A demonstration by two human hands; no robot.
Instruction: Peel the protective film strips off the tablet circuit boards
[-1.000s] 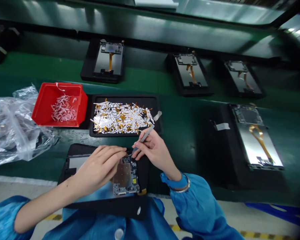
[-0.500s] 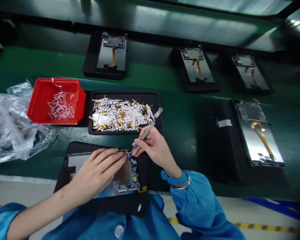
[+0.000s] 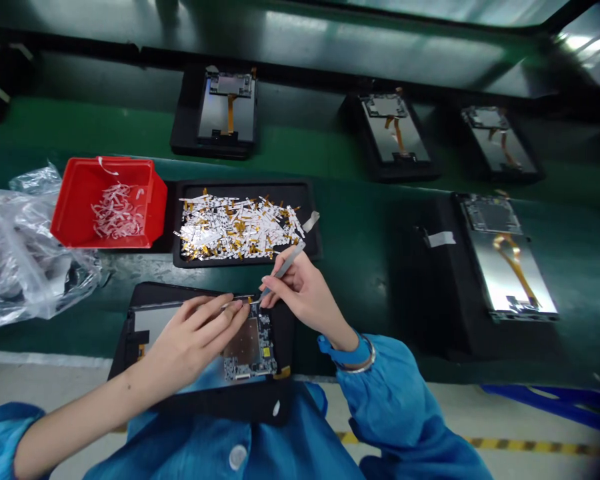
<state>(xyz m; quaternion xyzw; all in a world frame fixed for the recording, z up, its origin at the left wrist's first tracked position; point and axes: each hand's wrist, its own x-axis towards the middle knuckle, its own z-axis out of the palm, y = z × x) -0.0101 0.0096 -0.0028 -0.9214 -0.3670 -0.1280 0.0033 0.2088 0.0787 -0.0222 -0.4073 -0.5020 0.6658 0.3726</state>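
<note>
My left hand (image 3: 195, 340) lies across a bare circuit board (image 3: 250, 350), its fingertips at the board's upper edge. The board sits on a flat display panel (image 3: 160, 320) in a black tray (image 3: 210, 407) on my lap. My right hand (image 3: 305, 293) grips slim steel tweezers (image 3: 284, 268), with their tip at the board's top edge next to my left fingertips. What the tip touches is hidden by my fingers.
Beyond my hands, a black tray (image 3: 243, 190) holds a heap of white and amber film strips (image 3: 235, 228). A red bin (image 3: 105, 203) holds white strips. A clear plastic bag (image 3: 25, 253) lies left. Several panels in black trays sit on the green conveyor belt (image 3: 360, 247).
The whole view has drifted slightly up and left. My hands stay at the board's top edge, and the tweezers now lean a little lower than a second ago.
</note>
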